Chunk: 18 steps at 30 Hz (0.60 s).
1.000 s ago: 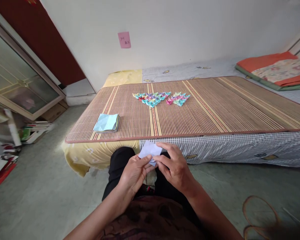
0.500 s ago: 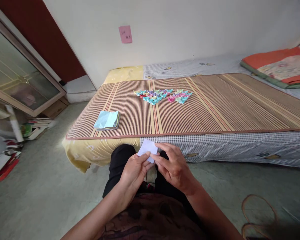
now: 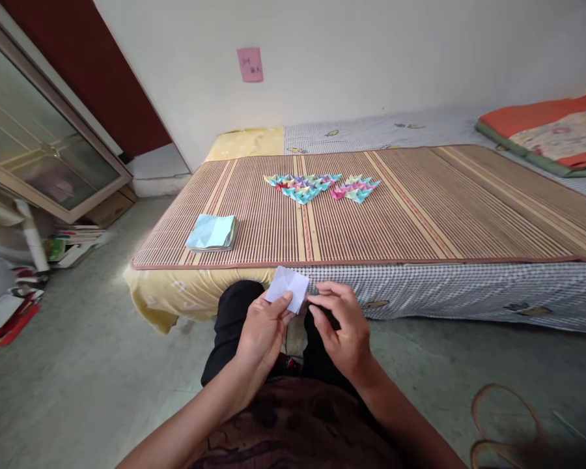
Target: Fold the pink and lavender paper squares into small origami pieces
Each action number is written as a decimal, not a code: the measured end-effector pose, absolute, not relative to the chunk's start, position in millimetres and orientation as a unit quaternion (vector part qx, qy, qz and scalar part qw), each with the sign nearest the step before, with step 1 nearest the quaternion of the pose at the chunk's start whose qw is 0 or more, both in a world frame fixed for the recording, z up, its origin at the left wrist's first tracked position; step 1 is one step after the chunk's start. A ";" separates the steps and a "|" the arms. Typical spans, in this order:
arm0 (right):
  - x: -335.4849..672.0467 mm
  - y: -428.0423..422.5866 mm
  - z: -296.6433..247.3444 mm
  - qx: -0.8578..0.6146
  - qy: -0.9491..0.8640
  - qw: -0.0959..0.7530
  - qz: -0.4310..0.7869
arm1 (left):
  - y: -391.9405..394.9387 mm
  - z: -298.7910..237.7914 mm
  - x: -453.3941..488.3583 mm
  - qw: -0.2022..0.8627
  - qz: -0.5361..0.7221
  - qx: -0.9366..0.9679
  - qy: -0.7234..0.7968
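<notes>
Above my lap, my left hand (image 3: pixel 261 329) pinches a small pale lavender paper (image 3: pixel 288 286) by its lower edge. My right hand (image 3: pixel 342 326) is beside it with curled fingers, its fingertips touching the paper's right corner. On the striped bamboo mat (image 3: pixel 420 208) ahead lies a stack of light blue paper squares (image 3: pixel 211 232) at the near left. Farther back sit two clusters of small folded colourful paper pieces (image 3: pixel 305 185), the smaller cluster (image 3: pixel 355 189) to the right.
The mat covers a low bed with checked and yellow sheets (image 3: pixel 420 290). A folded orange quilt (image 3: pixel 547 133) lies at the far right. A glass-door cabinet (image 3: pixel 34 150) and piled books (image 3: pixel 68 244) stand left. A pink note (image 3: pixel 250 64) hangs on the wall. Wire hoops (image 3: pixel 505 417) lie on the floor.
The paper has been turned and raised slightly in my left hand. My right hand's fingers slid off the top of it to its right corner. The view shifted a little.
</notes>
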State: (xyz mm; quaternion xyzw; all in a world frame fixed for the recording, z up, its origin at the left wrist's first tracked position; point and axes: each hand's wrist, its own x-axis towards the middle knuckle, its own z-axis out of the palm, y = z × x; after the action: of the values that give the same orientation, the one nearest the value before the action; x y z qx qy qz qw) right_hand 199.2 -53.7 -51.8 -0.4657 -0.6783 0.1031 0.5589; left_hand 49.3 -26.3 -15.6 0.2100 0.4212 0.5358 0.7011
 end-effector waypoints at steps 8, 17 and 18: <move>187.3 -50.3 -56.8 -0.422 -0.548 0.480 0.540 | -32.3 -10.2 55.7 0.684 0.542 0.282 0.399; 184.5 -53.1 -55.4 -0.415 -0.577 0.490 0.504 | -30.6 -7.5 50.8 0.731 0.504 0.246 0.389; 185.2 -53.4 -55.6 -0.421 -0.583 0.489 0.494 | -30.3 -7.1 50.2 0.734 0.500 0.246 0.389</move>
State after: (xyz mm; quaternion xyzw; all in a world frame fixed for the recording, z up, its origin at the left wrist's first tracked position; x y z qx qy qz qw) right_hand 185.2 -53.4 -55.6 -0.4213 -0.5827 0.4936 0.4892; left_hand 50.2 -30.3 -7.1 0.2456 0.3892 0.5001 0.7336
